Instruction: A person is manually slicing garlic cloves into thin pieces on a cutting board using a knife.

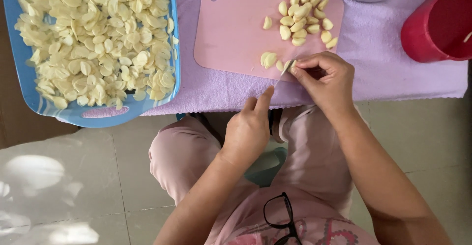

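I am seeing both arms bare from the elbows down, with no sleeves, rings or watch showing on the left hand (248,129) or the right hand (327,80). The person is wearing pale pink trousers (182,151) and a pink patterned top (324,232), with black-framed glasses (281,218) hanging at its neckline.

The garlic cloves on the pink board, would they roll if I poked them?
Probably only wobble: the whole garlic cloves look plump and curved, yet lie huddled together on the flat pink cutting board. They seem peeled and smooth, so perhaps slippery, and likely light.
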